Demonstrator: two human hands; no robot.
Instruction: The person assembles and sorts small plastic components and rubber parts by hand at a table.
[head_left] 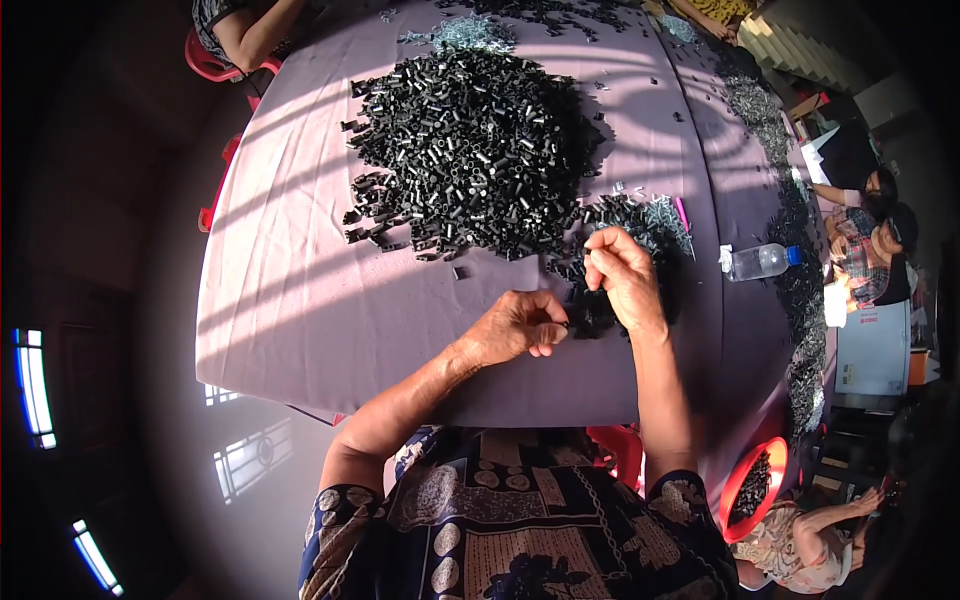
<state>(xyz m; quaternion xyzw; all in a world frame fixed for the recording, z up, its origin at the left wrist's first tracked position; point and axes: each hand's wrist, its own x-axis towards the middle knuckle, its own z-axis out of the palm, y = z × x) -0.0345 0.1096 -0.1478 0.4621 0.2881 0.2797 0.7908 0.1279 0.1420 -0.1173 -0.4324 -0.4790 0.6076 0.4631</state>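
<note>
My left hand (512,328) is closed in a pinch, thumb against forefinger, near the front of the table. A small dark bit shows at its fingertips, too small to name. To the right and a little farther away, my right hand (624,278) also pinches. What it holds, if anything, is hidden by the fingers. Both hands are over or beside a smaller heap of black parts (612,210), with pale bluish small pieces (660,214) at its far right side. Beyond my left hand spreads a large heap of short black tube-shaped parts (470,150).
A purple-pink cloth (290,280) covers the table. To the right stand a thin pink stick (683,213) and a lying clear bottle (758,263) with a blue cap. A red basin (729,500) holds dark parts at lower right. Other people sit around the table.
</note>
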